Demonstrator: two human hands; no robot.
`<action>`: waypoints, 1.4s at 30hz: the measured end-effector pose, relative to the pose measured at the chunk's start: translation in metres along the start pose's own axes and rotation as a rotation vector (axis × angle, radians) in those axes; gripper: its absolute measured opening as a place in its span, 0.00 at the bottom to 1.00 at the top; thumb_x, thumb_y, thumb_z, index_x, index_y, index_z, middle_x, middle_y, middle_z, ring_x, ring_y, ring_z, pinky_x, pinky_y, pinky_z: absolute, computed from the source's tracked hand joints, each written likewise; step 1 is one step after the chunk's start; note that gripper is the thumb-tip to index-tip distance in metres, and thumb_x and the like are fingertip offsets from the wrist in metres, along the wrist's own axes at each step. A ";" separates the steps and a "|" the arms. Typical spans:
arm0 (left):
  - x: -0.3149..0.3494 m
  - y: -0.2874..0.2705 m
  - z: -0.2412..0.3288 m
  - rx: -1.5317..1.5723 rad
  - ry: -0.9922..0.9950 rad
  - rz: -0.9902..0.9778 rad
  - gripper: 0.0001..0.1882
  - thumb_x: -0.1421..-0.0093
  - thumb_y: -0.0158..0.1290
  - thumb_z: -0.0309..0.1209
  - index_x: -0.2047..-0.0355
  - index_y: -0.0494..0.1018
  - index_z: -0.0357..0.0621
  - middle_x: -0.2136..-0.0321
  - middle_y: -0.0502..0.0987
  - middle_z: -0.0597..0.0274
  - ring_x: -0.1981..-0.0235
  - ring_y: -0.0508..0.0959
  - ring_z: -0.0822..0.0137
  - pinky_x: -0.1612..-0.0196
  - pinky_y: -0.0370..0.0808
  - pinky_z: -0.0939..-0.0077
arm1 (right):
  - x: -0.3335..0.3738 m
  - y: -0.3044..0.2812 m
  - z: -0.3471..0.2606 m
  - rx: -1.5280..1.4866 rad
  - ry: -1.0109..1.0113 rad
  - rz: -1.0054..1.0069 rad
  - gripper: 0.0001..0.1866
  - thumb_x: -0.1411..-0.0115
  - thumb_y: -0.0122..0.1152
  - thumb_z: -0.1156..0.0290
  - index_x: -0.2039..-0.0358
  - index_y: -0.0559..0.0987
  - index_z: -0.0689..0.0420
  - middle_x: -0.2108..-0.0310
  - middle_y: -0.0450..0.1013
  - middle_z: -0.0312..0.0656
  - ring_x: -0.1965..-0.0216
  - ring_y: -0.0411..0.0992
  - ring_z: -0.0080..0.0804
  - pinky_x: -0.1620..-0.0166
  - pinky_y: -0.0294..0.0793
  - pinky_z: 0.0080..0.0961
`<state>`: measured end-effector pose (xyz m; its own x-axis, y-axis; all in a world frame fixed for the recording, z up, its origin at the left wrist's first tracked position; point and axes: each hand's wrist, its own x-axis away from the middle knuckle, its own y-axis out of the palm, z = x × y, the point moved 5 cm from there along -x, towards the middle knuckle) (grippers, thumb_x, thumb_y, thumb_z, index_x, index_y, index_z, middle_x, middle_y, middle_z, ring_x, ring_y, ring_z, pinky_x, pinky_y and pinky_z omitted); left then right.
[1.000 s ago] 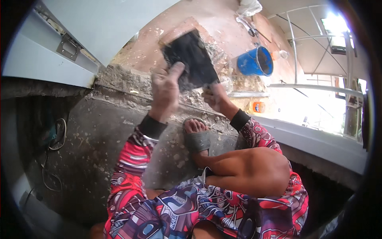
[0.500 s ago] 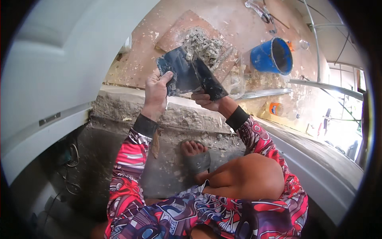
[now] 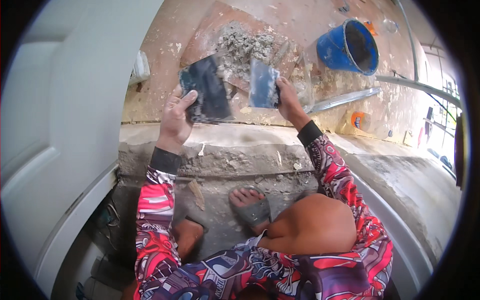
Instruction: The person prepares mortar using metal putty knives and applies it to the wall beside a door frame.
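So both hands are full here. Left hand (image 3: pixel 175 117), just above and left of the middle of the frame, has a dark flat blade (image 3: pixel 207 92) pinched at its left edge, thumb on top and the rest of the fingers mostly hidden under it. Right hand (image 3: pixel 290 100), upper middle and a bit to the right, is wrapped around the right side of a smaller, shinier blade (image 3: pixel 262 85) with pale gunk along that edge. The two blades are apart, with a gap between them.

Behind them, top centre, there's a reddish board (image 3: pixel 200 35) with a lumpy grey pile (image 3: pixel 245 47) on it.

Container-wise: the blue bucket (image 3: pixel 332 50) at upper right is tipped so its mouth faces right. Its inside looks grey and coated, but I can't tell how much is in there. Below it, right of centre, a clear bottle with an orange label (image 3: pixel 357 120) is lying on its side, contents too washed out to make out. Another clear bottle (image 3: pixel 390 26) is near the bucket's rim, too small to read what's inside. There's also a long metal strip (image 3: pixel 345 98) lying between the bucket and the lower bottle.
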<state>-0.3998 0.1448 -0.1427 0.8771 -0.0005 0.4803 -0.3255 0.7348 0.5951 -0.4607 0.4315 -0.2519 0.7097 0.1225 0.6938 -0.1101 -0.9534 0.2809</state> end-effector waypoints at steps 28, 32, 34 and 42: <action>-0.243 0.085 -0.136 -2.003 0.371 -0.380 0.26 0.41 0.41 0.32 0.43 0.71 0.64 0.60 0.81 0.48 0.59 0.81 0.47 0.54 0.76 0.52 | -0.092 -0.104 0.047 0.582 -0.223 0.435 0.13 0.40 0.50 0.76 0.54 0.71 0.63 0.69 0.74 0.43 0.74 0.78 0.37 0.73 0.82 0.35; -0.252 0.081 -0.144 -2.094 0.285 -0.397 0.26 0.42 0.43 0.32 0.42 0.72 0.63 0.61 0.81 0.49 0.59 0.81 0.47 0.54 0.76 0.52 | -0.111 -0.086 0.055 0.447 -0.247 0.431 0.12 0.44 0.51 0.76 0.60 0.76 0.64 0.70 0.77 0.49 0.69 0.78 0.41 0.65 0.76 0.36; -0.259 0.080 -0.150 -2.087 0.259 -0.416 0.26 0.43 0.44 0.32 0.42 0.72 0.62 0.61 0.81 0.48 0.59 0.81 0.47 0.55 0.77 0.52 | -0.119 -0.086 0.057 0.284 -0.237 0.395 0.13 0.45 0.50 0.76 0.60 0.77 0.64 0.69 0.78 0.48 0.68 0.77 0.39 0.63 0.74 0.35; -0.251 0.070 -0.160 -2.024 0.244 -0.509 0.30 0.46 0.47 0.30 0.42 0.71 0.66 0.60 0.81 0.51 0.60 0.80 0.47 0.56 0.77 0.54 | -0.127 -0.081 0.055 0.135 -0.166 0.256 0.15 0.38 0.45 0.80 0.50 0.66 0.60 0.62 0.74 0.49 0.69 0.79 0.47 0.72 0.85 0.45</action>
<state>-0.5864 0.3053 -0.3250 0.8160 -0.4481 0.3651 0.5018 0.2356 -0.8322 -0.5041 0.4779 -0.3993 0.7757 -0.1620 0.6099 -0.2146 -0.9766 0.0136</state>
